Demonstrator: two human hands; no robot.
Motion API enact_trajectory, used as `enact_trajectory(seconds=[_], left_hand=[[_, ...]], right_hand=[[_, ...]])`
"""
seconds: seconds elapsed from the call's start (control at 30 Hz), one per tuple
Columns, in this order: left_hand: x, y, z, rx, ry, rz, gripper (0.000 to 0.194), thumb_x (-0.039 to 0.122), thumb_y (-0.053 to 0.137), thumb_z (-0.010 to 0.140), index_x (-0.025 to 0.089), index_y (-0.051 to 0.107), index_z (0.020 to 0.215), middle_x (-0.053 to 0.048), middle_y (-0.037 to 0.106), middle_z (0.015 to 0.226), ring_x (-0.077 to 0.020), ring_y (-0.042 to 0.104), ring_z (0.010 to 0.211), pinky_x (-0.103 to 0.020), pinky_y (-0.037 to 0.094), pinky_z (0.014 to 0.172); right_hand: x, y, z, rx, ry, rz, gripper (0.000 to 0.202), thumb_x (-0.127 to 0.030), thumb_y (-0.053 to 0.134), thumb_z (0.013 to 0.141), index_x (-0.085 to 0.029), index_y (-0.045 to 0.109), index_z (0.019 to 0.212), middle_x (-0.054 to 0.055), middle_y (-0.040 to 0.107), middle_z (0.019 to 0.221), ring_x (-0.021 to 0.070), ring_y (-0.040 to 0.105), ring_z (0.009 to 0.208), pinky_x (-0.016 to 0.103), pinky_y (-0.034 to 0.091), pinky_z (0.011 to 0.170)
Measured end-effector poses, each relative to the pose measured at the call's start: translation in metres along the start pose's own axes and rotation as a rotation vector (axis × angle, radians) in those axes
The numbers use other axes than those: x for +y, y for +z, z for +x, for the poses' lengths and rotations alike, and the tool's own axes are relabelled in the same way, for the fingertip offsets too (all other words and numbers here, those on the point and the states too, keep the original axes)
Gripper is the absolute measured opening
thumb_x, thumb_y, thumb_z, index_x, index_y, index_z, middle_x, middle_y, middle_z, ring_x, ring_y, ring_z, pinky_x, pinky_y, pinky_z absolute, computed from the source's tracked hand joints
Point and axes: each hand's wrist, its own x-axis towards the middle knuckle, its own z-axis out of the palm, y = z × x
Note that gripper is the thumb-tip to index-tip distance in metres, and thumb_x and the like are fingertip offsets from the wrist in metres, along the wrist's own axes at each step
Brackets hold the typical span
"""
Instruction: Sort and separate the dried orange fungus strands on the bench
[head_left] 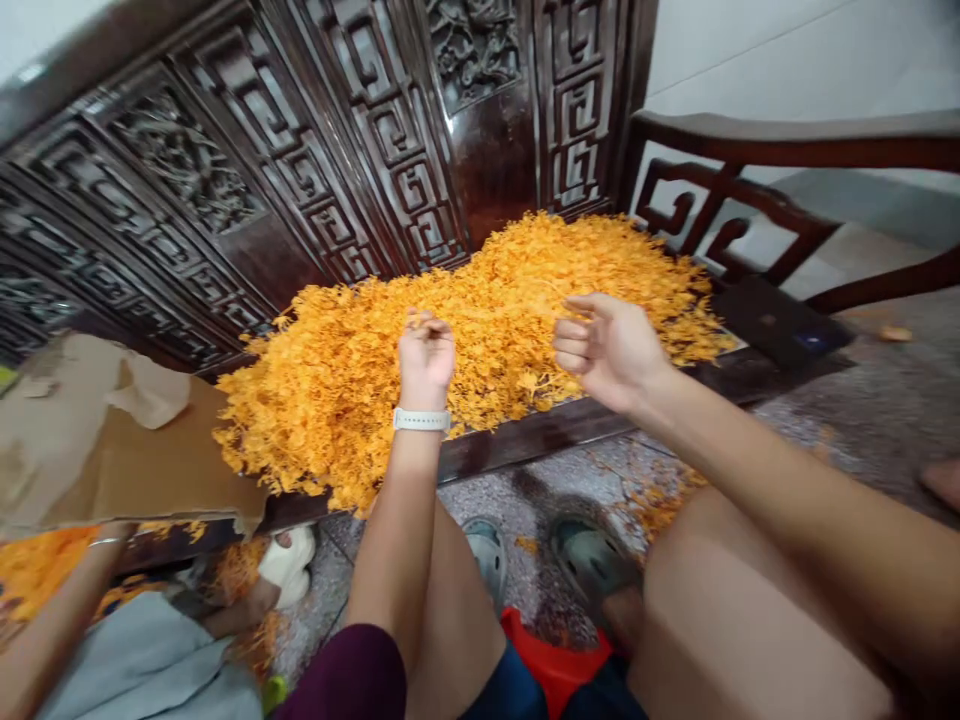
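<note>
A long heap of orange dried flowers or foliage [337,370] lies on a dark wooden bench [517,440]. Over the middle of the heap is my left hand [427,355], palm up with its fingers curled; a pale band circles its wrist. What its fingers hold, if anything, is too small to name. My right hand [607,350] is raised over the heap's right part, fingers bent toward the thumb and index finger. Faint thin orange strands show near its fingertips, blurred against the heap.
A carved backrest [495,170] rises behind the heap, with an armrest [810,150] at right. A dark flat box [780,320] sits beside it. Cardboard [165,450] and another person's arm [67,620] are at left. Below are a red stool [555,665] and orange scraps.
</note>
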Motion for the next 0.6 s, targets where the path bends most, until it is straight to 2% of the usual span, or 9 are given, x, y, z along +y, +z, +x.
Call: enact_trajectory(seconds=[0.03, 0.1, 0.2, 0.3, 0.4, 0.43, 0.47, 0.5, 0.6], left_hand=[[0.018, -0.008, 0.013, 0.039, 0.111, -0.021, 0.040, -0.017, 0.033, 0.085, 0.018, 0.050, 0.089, 0.006, 0.050, 0.071, -0.0011, 0.051, 0.057, -0.012, 0.042, 0.065], [0.051, -0.026, 0.033, 0.046, 0.119, 0.107, 0.039, -0.015, 0.035, 0.088, 0.018, 0.056, 0.092, 0.005, 0.054, 0.073, -0.0020, 0.049, 0.056, -0.014, 0.042, 0.063], [0.071, -0.043, 0.031, -0.160, 0.029, 0.475, 0.027, -0.001, 0.053, 0.094, 0.018, 0.071, 0.097, 0.002, 0.060, 0.076, -0.0043, 0.054, 0.060, -0.016, 0.045, 0.063], [0.059, -0.034, -0.004, -0.735, -0.185, 0.942, 0.013, 0.023, 0.073, 0.094, 0.021, 0.083, 0.102, -0.004, 0.069, 0.077, -0.0108, 0.062, 0.066, -0.022, 0.051, 0.064], [0.035, -0.009, -0.041, -1.564, -0.836, 1.128, 0.017, 0.032, 0.078, 0.092, 0.024, 0.087, 0.103, -0.011, 0.078, 0.090, -0.0220, 0.073, 0.077, -0.034, 0.058, 0.072], [0.028, -0.002, -0.047, -1.751, -0.959, 1.088, 0.016, 0.032, 0.079, 0.091, 0.025, 0.087, 0.102, -0.012, 0.079, 0.093, -0.0251, 0.075, 0.083, -0.038, 0.059, 0.078], [0.023, 0.003, -0.048, -1.774, -0.922, 1.049, 0.016, 0.034, 0.081, 0.090, 0.026, 0.087, 0.101, -0.012, 0.079, 0.094, -0.0270, 0.075, 0.088, -0.040, 0.060, 0.084], [0.020, 0.004, -0.044, -1.649, -0.751, 1.020, 0.020, 0.038, 0.082, 0.089, 0.027, 0.085, 0.106, -0.011, 0.079, 0.097, -0.0281, 0.075, 0.096, -0.042, 0.059, 0.091], [0.023, -0.007, -0.010, -0.801, -0.020, 0.963, 0.067, 0.055, 0.078, 0.091, 0.034, 0.056, 0.151, -0.009, 0.068, 0.131, -0.0297, 0.054, 0.139, -0.047, 0.043, 0.117]], right_hand=[[-0.002, -0.003, 0.002, 0.013, -0.001, 0.003, 0.033, -0.019, 0.059, 0.087, -0.025, 0.029, 0.076, -0.006, 0.020, 0.060, 0.0118, 0.004, 0.056, 0.029, 0.007, 0.045], [-0.007, -0.009, 0.005, 0.022, -0.041, 0.010, 0.033, -0.018, 0.058, 0.087, -0.025, 0.028, 0.076, -0.006, 0.022, 0.062, 0.0117, 0.005, 0.056, 0.029, 0.009, 0.045], [-0.012, -0.016, 0.007, 0.004, -0.114, -0.007, 0.033, -0.019, 0.059, 0.088, -0.025, 0.029, 0.075, -0.005, 0.024, 0.063, 0.0116, 0.006, 0.055, 0.031, 0.012, 0.045], [-0.014, -0.020, 0.009, 0.025, -0.123, -0.055, 0.034, -0.021, 0.061, 0.087, -0.026, 0.029, 0.076, -0.005, 0.025, 0.061, 0.0116, 0.006, 0.054, 0.031, 0.013, 0.045], [-0.014, -0.023, 0.011, 0.038, -0.116, -0.080, 0.033, -0.022, 0.062, 0.087, -0.026, 0.031, 0.077, -0.005, 0.028, 0.060, 0.0116, 0.007, 0.054, 0.031, 0.012, 0.045], [-0.013, -0.025, 0.012, 0.034, -0.115, -0.079, 0.033, -0.022, 0.062, 0.087, -0.025, 0.031, 0.077, -0.005, 0.030, 0.060, 0.0114, 0.007, 0.054, 0.030, 0.013, 0.046], [-0.014, -0.026, 0.012, 0.028, -0.113, -0.077, 0.033, -0.020, 0.062, 0.087, -0.025, 0.031, 0.076, -0.004, 0.031, 0.061, 0.0112, 0.008, 0.054, 0.030, 0.013, 0.046], [-0.014, -0.027, 0.013, 0.025, -0.113, -0.075, 0.033, -0.019, 0.062, 0.087, -0.025, 0.031, 0.076, -0.004, 0.031, 0.061, 0.0111, 0.009, 0.054, 0.030, 0.014, 0.046], [-0.017, -0.031, 0.012, 0.036, -0.119, -0.081, 0.034, -0.019, 0.062, 0.087, -0.025, 0.031, 0.075, -0.004, 0.032, 0.063, 0.0108, 0.010, 0.053, 0.031, 0.015, 0.046]])
